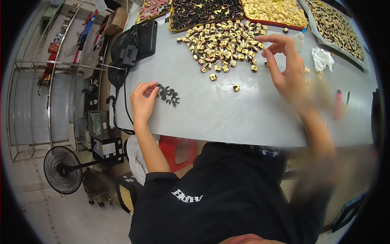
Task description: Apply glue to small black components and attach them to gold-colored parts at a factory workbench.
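My left hand (144, 101) is at the left side of the grey table, thumb and forefinger pinched together beside a small cluster of black curved pieces (167, 93). Whether a piece is between those fingertips is too small to tell. My right hand (287, 67) hovers by the right edge of a wide pile of small cube-shaped pieces (221, 42), cream and dark with some pink. Its thumb and forefinger are apart, and nothing shows between them. Two cube pieces lie apart in front of the pile, one (237, 88) nearer to me than the other (213, 77).
Trays of black pieces (206, 12), cream pieces (276, 12) and mixed pieces (335, 28) line the far side. A black device with a cable (132, 44) sits left. To the right are a small white bottle (299, 42), crumpled tissue (322, 59) and a red-handled tool (338, 103).
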`<state>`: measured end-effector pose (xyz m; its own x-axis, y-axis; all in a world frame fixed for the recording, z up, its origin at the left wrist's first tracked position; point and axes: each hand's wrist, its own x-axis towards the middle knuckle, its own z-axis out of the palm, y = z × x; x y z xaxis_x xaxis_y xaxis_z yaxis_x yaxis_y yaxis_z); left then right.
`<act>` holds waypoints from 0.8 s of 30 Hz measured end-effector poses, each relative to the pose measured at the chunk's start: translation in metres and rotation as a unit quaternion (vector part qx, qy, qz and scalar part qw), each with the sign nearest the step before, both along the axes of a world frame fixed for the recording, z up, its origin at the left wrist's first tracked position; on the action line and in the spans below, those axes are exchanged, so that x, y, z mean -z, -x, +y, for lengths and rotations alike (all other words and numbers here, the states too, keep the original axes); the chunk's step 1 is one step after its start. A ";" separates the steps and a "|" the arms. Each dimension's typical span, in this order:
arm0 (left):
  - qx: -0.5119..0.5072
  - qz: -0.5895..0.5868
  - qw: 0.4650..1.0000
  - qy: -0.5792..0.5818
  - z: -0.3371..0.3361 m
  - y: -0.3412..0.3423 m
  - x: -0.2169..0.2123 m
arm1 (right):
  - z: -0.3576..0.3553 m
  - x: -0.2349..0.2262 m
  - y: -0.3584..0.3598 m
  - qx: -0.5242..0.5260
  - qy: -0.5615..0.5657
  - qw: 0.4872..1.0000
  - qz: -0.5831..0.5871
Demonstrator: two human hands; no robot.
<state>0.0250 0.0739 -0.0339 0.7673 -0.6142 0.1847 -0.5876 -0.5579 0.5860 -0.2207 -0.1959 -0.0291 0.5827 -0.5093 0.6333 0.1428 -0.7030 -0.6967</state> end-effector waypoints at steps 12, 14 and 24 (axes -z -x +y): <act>0.022 0.126 0.954 0.271 -0.030 0.001 -0.020 | -0.053 0.003 0.010 0.321 0.022 0.944 -0.069; 0.064 0.219 0.907 0.353 -0.051 0.011 -0.023 | -0.064 0.013 0.013 0.321 -0.013 0.947 -0.022; 0.220 0.505 0.775 0.310 -0.134 0.085 -0.009 | -0.082 0.047 0.013 0.284 -0.151 0.937 0.135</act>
